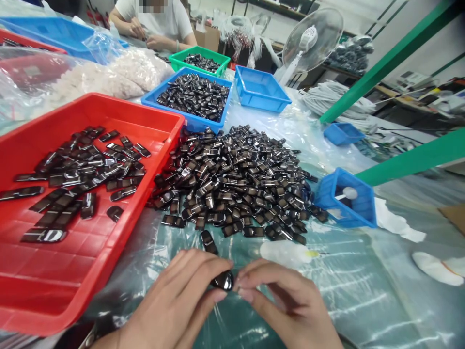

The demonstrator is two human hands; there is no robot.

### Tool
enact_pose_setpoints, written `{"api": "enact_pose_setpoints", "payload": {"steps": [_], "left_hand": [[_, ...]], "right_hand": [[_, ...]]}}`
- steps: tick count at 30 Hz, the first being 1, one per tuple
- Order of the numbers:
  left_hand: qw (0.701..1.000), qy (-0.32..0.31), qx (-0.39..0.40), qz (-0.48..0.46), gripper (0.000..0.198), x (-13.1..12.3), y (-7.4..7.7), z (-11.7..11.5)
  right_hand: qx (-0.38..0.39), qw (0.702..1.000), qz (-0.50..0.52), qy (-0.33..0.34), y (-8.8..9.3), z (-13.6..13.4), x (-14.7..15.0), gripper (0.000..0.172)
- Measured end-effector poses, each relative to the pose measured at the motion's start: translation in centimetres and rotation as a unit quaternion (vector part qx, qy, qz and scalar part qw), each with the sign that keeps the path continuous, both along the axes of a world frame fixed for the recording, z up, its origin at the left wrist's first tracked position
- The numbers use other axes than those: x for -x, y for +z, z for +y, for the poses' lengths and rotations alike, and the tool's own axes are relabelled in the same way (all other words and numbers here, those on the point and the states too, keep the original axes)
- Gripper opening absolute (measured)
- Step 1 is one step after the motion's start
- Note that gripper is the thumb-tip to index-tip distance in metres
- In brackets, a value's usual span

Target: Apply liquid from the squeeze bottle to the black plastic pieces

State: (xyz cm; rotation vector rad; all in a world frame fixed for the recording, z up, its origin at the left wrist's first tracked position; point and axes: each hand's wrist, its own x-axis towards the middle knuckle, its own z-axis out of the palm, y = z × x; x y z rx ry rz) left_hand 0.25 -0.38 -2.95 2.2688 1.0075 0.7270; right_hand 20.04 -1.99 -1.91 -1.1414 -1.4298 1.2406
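My left hand (181, 295) is closed on a small glossy black plastic piece (224, 280), gripped between thumb and fingers. My right hand (279, 300) pinches with thumb and index finger right beside the end of that piece. Whatever lies between those right fingertips is too small to make out. Just beyond my left fingers another black piece (208, 241) lies on the table. A large heap of similar black pieces (243, 179) spreads past both hands. Near my right hand a white squeeze bottle (285, 252) with a yellowish needle tip lies on its side.
On the left is a red tray (98, 271) with scattered black pieces. Behind the heap stand a blue bin (221, 125) and a green bin (222, 68) of such pieces. At right are a small blue bin (358, 213) and green bars (410, 157). A person (181, 24) sits opposite.
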Motion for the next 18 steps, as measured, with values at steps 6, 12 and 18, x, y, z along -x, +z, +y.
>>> {"api": "enact_pose_setpoints", "payload": {"steps": [6, 12, 18], "left_hand": [[0.999, -0.025, -0.023, -0.026, 0.023, 0.0, -0.4, 0.0], [0.997, -0.068, -0.016, -0.022, 0.022, 0.2, 0.1, 0.4], [0.994, -0.090, -0.059, -0.036, 0.025, -0.2, 0.2, 0.5]], "right_hand": [[0.273, 0.944, 0.186, 0.020, 1.1, 0.0, 0.2, 0.004], [0.317, 0.915, 0.239, 0.070, 1.1, 0.3, 0.1, 0.008], [0.338, 0.916, 0.206, 0.069, 1.2, 0.7, 0.5, 0.028]]}}
